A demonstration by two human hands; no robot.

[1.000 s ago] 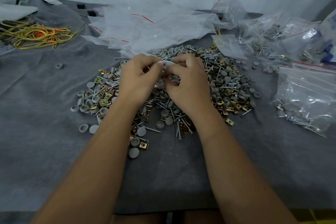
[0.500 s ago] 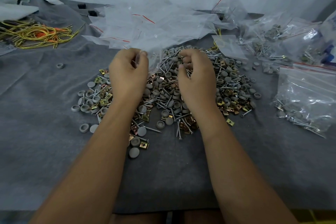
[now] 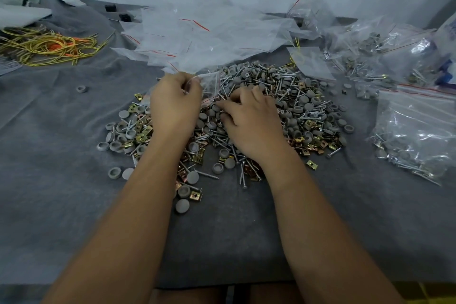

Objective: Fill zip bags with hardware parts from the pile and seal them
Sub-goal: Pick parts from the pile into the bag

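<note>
A pile of hardware parts [image 3: 303,111], made of grey caps, screws and brass clips, lies on the grey cloth. My left hand [image 3: 172,108] pinches a small clear zip bag [image 3: 209,84] by its edge, at the pile's far left side. The bag hangs beside the hand, and its red-lined mouth faces the pile. To its right, my right hand [image 3: 249,123] rests low on the middle of the pile. Its fingers are curled into the screws and caps, and its thumb points toward the bag. What lies under those fingers is hidden.
Empty clear zip bags [image 3: 209,37] are heaped behind the pile. Filled bags [image 3: 417,131] lie at the right, with more bags of parts [image 3: 370,47] at the back right. Yellow and orange wire ties [image 3: 47,47] sit at the far left. A lone grey ring [image 3: 81,89] lies left of the pile.
My hands came apart. The left one kept the bag, which is now held out beside the pile. The right one dropped onto the pile and curled into the parts.
</note>
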